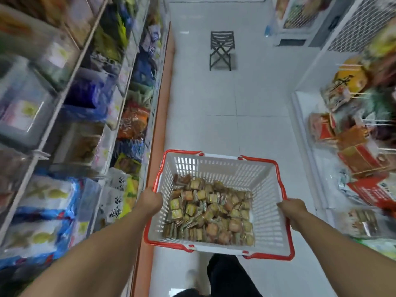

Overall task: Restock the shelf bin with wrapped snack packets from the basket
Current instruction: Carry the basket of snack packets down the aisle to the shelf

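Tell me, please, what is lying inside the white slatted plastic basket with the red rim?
The white plastic basket holds a loose heap of small square wrapped snack packets, yellow, orange and brown. They cover most of its floor, so anything beneath them is hidden.

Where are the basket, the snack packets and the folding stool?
basket (263, 202): head view, bare right inner wall.
snack packets (211, 213): head view, middle of the pile.
folding stool (222, 39): head view, slatted seat.
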The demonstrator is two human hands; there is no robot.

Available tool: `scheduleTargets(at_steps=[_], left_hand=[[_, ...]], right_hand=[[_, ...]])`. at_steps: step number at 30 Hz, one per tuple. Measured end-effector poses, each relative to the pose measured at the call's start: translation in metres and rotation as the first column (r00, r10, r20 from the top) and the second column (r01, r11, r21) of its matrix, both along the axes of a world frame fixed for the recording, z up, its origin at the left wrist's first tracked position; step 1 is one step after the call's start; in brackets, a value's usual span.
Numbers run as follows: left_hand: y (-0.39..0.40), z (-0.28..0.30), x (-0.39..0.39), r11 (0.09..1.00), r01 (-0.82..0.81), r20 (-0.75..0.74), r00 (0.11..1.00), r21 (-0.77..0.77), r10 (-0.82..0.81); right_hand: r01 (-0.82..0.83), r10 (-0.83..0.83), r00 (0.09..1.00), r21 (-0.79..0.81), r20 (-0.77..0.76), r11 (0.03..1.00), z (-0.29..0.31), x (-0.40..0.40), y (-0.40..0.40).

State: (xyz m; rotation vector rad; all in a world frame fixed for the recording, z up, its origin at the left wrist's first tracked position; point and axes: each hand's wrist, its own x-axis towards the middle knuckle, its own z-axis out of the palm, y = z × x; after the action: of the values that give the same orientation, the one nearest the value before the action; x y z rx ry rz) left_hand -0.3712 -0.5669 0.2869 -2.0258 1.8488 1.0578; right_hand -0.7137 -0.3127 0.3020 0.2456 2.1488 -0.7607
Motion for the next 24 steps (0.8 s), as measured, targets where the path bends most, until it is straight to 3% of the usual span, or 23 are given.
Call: scheduleTargets(at_steps=[6,13,20,24], left_hand=[[-0.107,0.016,-0.079,0.991,-0.137,0.099,0.986,-0.005,0.136],[-0.243,0.027,-0.171,0.978,-0.206,0.051,0.978,0.027,0.204],[-0.402,0.006,-0.261,0.971,-0.209,-0.049,0.975,0.117,0.215],[-0.490,0.020,-0.325,0.986,-0.135,0.045,0.990,0.094,0.132]], right_hand=[[0.052,-0.050,0.998,-0.038,0.039,0.998,0.014,-0.086,-0.128],[-0.002,0.004,0.999,-0.058,0.040,0.998,0.038,-0.192,-0.281],[-0.042,0.042,0.999,-0.002,0.032,0.999,0.033,-0.291,-0.440],[-0.014,0.014,1.000,-0.004,-0.008,1.000,0.041,-0.348,-0.529]])
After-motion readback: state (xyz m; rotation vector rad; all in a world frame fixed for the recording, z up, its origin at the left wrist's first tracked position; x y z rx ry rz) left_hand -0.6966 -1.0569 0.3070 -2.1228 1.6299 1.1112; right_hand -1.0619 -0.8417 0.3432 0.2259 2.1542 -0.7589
